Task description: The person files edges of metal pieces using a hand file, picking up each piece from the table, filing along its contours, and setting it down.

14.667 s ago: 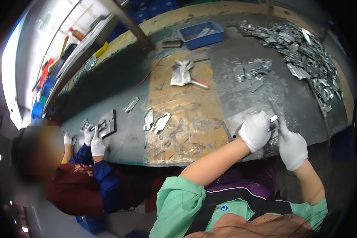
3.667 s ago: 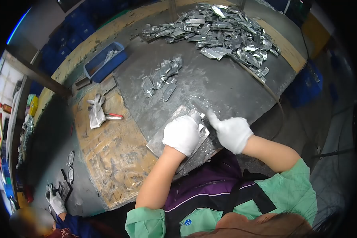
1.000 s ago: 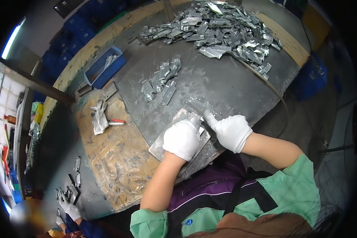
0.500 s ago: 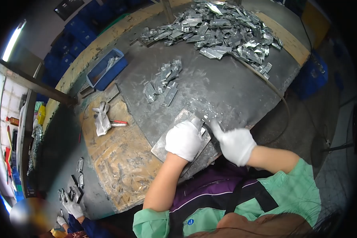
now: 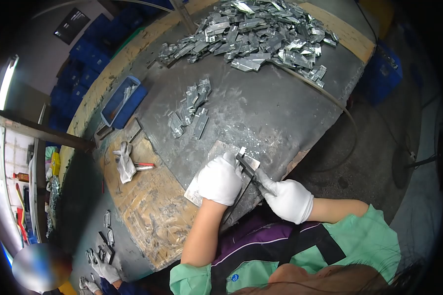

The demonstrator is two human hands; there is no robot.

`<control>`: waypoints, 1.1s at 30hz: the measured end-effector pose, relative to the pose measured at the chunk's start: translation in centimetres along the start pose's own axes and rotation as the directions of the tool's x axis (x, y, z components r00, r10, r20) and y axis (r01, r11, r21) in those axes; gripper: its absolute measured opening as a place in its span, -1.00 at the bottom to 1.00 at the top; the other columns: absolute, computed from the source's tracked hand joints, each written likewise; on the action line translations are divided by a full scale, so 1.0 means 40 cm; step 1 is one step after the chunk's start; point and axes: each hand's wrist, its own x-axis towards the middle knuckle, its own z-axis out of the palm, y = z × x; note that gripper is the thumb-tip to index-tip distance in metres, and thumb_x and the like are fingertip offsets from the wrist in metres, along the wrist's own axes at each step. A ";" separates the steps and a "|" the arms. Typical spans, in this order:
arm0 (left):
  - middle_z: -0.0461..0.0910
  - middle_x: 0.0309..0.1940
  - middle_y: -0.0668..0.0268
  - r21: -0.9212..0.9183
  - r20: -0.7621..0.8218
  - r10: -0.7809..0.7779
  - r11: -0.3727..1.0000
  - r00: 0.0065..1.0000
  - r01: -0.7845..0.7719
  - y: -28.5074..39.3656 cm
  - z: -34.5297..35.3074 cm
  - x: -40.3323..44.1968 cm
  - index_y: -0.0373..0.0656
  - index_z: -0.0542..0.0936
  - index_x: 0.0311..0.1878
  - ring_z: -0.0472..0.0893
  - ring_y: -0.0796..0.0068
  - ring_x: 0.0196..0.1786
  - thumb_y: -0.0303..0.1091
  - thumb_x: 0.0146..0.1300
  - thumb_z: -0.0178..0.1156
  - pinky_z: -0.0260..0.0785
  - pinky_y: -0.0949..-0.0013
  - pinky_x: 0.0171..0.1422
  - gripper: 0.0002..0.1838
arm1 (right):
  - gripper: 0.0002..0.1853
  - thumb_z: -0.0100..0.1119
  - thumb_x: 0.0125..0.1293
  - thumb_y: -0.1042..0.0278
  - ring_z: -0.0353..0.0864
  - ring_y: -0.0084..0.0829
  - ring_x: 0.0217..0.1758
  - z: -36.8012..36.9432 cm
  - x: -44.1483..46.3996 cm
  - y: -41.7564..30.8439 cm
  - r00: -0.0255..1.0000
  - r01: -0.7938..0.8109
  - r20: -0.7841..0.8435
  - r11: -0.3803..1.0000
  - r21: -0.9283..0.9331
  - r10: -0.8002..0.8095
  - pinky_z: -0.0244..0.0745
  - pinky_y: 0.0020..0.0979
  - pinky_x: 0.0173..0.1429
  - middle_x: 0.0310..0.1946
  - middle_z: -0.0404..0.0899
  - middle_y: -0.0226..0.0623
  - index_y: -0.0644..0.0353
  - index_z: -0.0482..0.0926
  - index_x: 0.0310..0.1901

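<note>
My gloved left hand (image 5: 220,179) is closed around a small metal part (image 5: 242,151); only a shiny end shows past the fingers. It rests over a grey metal plate (image 5: 222,146) near the table's front edge. In my gloved right hand (image 5: 289,199) is a dark flat file (image 5: 246,167), gripped with the index finger stretched along it. The file's far end lies against or just beside the metal part; exact contact cannot be made out. Several loose metal parts (image 5: 200,123) lie on the table beyond my hands.
A large heap of metal parts (image 5: 261,37) covers the table's back. To the left are a blue bin (image 5: 125,105), a glove (image 5: 125,164), a red-handled tool (image 5: 145,164) and worn cardboard (image 5: 162,216). A co-worker's gloved hand (image 5: 106,269) handles parts at lower left. A hose (image 5: 325,91) crosses the right edge.
My right hand has moved in toward my left, and the file now shows clearly beside the metal part. The whole view has shifted slightly.
</note>
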 end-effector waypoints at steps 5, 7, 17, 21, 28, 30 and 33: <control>0.61 -0.40 0.08 -0.012 -0.012 -0.026 1.000 1.000 0.026 0.003 0.004 -0.002 -0.18 0.50 -0.26 0.64 0.01 -0.32 -0.21 0.21 0.15 0.49 0.07 -0.22 -0.78 | -0.58 -0.06 0.32 0.43 0.60 0.03 -0.44 0.034 0.106 0.008 0.993 0.098 -0.080 0.982 0.161 -0.086 0.51 -0.14 -0.36 -0.47 0.58 0.00 0.28 0.32 0.21; 0.61 -0.40 0.08 -0.013 -0.033 -0.040 0.999 0.999 0.039 -0.003 0.014 -0.003 -0.18 0.51 -0.24 0.64 0.03 -0.32 -0.23 0.20 0.15 0.50 0.07 -0.22 -0.79 | -0.63 -0.09 0.34 0.43 0.61 0.01 -0.39 0.016 0.098 -0.001 0.998 0.057 0.016 0.997 0.060 -0.058 0.52 -0.16 -0.32 -0.41 0.59 0.02 0.27 0.36 0.17; 0.60 -0.44 0.08 -0.032 -0.066 0.020 0.999 0.998 -0.022 -0.001 -0.001 -0.005 -0.18 0.50 -0.21 0.65 0.08 -0.35 -0.26 0.19 0.14 0.50 0.12 -0.26 -0.80 | -0.35 -0.01 0.10 0.42 0.59 -0.18 -0.68 -0.034 0.113 0.023 0.988 0.125 0.148 0.830 -0.544 -0.051 0.47 -0.15 -0.55 -0.72 0.54 -0.21 0.30 0.27 0.31; 0.60 -0.45 0.08 -0.002 -0.006 0.000 1.000 1.000 0.000 -0.003 -0.004 -0.001 -0.17 0.51 -0.22 0.65 0.09 -0.36 -0.25 0.22 0.10 0.50 0.12 -0.28 -0.81 | -0.33 -0.02 0.09 0.44 0.55 -0.16 -0.71 -0.064 0.054 -0.002 0.970 0.059 0.231 0.857 -0.511 0.072 0.47 -0.14 -0.55 -0.75 0.51 -0.20 0.31 0.23 0.33; 0.60 -0.46 0.08 0.042 -0.012 0.039 0.998 0.999 -0.038 0.000 -0.006 0.001 -0.19 0.53 -0.25 0.65 0.10 -0.37 -0.27 0.25 0.04 0.50 0.12 -0.30 -0.80 | -0.32 -0.03 0.12 0.42 0.58 -0.20 -0.68 -0.042 0.134 0.039 0.990 0.081 0.140 0.781 -0.619 0.008 0.47 -0.17 -0.54 -0.72 0.54 -0.23 0.27 0.19 0.35; 0.60 -0.39 0.02 -0.001 0.056 -0.055 0.998 0.997 0.055 0.005 -0.010 -0.002 -0.16 0.49 -0.23 0.63 0.00 -0.23 -0.29 0.17 0.17 0.48 0.03 -0.15 -0.82 | -0.35 -0.03 0.15 0.44 0.60 -0.19 -0.64 -0.027 0.159 0.053 0.997 0.027 0.078 0.802 -0.597 0.024 0.49 -0.17 -0.52 -0.71 0.55 -0.23 0.25 0.22 0.35; 0.61 -0.38 0.05 -0.154 -0.273 -0.130 0.984 0.953 0.090 -0.024 -0.091 -0.073 -0.18 0.56 -0.27 0.62 0.01 -0.26 -0.26 0.28 0.14 0.48 0.08 -0.16 -0.82 | -0.41 0.02 0.27 0.27 0.64 -0.14 -0.54 -0.026 0.145 0.041 1.000 -0.003 0.003 0.873 -0.488 0.005 0.53 -0.13 -0.41 -0.62 0.60 -0.16 0.21 0.27 0.34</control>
